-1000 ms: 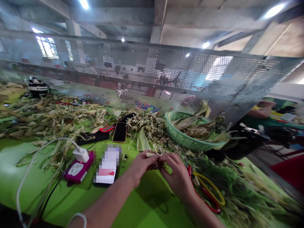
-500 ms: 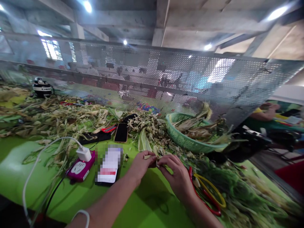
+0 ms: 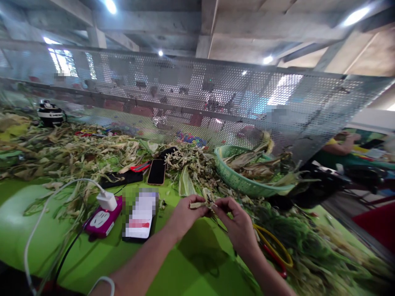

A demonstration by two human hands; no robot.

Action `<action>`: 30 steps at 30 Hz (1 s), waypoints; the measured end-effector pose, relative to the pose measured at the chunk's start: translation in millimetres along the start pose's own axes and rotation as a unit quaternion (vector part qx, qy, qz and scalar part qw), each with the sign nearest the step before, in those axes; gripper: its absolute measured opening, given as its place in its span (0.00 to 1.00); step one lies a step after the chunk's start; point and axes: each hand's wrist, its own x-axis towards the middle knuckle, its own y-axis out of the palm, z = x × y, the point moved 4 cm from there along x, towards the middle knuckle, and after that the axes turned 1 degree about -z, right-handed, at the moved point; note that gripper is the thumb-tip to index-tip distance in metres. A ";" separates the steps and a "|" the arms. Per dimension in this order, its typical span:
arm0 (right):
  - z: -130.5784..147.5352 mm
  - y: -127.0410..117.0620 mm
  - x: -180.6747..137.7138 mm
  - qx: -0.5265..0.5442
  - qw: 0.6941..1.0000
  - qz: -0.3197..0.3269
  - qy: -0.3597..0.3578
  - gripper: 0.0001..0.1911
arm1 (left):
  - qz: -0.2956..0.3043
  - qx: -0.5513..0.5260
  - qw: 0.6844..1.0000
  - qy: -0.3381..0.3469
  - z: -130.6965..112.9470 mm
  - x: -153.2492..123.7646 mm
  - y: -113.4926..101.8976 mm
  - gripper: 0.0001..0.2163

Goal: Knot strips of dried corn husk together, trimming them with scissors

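Note:
Over the green table [image 3: 191,267] my left hand [image 3: 188,216] pinches a dried corn husk piece [image 3: 197,204], folded or knotted and pale. My right hand [image 3: 236,222] is closed at the fingertips on the other end of the same piece; a thin strand seems to hang below. Exactly how the husk is folded between the fingers is too small to tell. Just beyond the hands stands a wide pale husk leaf [image 3: 186,182], beside a heap of small husk bits [image 3: 197,164]. A tool with red and yellow handles [image 3: 276,244] lies partly behind my right forearm.
A green basket [image 3: 247,181] holds dry husks. Left lie a smartphone [image 3: 140,218], a dark phone [image 3: 156,172], a purple power strip [image 3: 103,220] with a charger and cables, and a red cutter [image 3: 140,167]. Green fibres [image 3: 308,242] cover the right side. A perforated metal screen [image 3: 191,94] stands behind.
My right hand has shifted slightly right and turned, its fingertips still near the left's. More of the husk piece shows between the hands. The view has moved a little.

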 end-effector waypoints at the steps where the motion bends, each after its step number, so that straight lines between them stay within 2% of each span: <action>1: -0.1 0.2 -0.2 0.003 1.000 0.001 0.003 0.08 | -0.001 0.002 1.000 0.002 0.5 0.4 -0.5 0.19; 12: 7.5 8.1 -4.9 -0.025 0.996 0.065 -0.060 0.06 | -0.033 0.005 0.999 -0.010 6.0 5.3 -5.0 0.14; 21: 4.3 1.1 -2.6 -0.014 1.000 0.014 -0.023 0.07 | -0.025 -0.044 0.997 -0.050 -4.6 -5.4 2.2 0.18; 30: 3.1 0.8 -1.5 0.009 1.000 0.014 -0.005 0.08 | -0.015 -0.048 0.998 -0.030 -0.6 -1.1 0.8 0.18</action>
